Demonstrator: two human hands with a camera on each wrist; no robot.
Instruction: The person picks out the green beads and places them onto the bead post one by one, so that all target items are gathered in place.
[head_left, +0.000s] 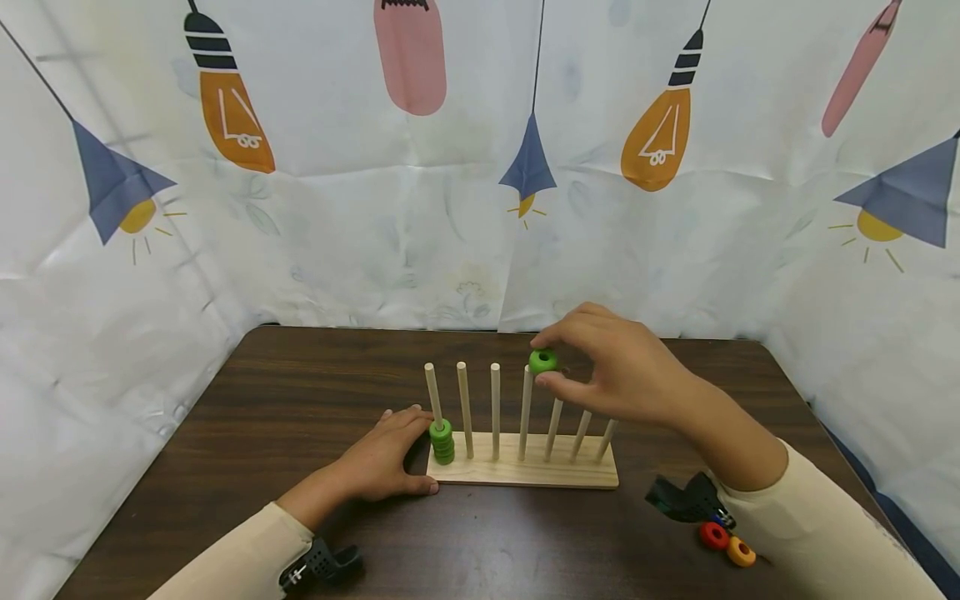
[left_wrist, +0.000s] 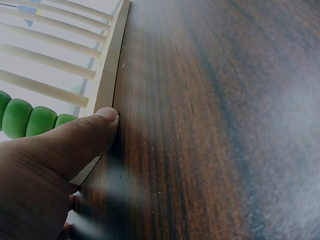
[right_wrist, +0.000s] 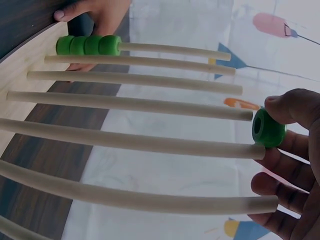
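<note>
Threading seems the step: the right hand (head_left: pixel 611 367) pinches a green bead (right_wrist: pixel 273 130) beside the tops of the pegs (head_left: pixel 496 410); its hole likely needs lining up next. The left hand (head_left: pixel 382 458) grips the rack (head_left: pixel 517 473).

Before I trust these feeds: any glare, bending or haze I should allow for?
Head: evenly lit, only a soft sheen on the near tabletop; left wrist: pale glare washes over the tabletop toward the picture's right edge; right wrist: the pegs look bowed, probably lens distortion, while the held green ring is readable.
</note>
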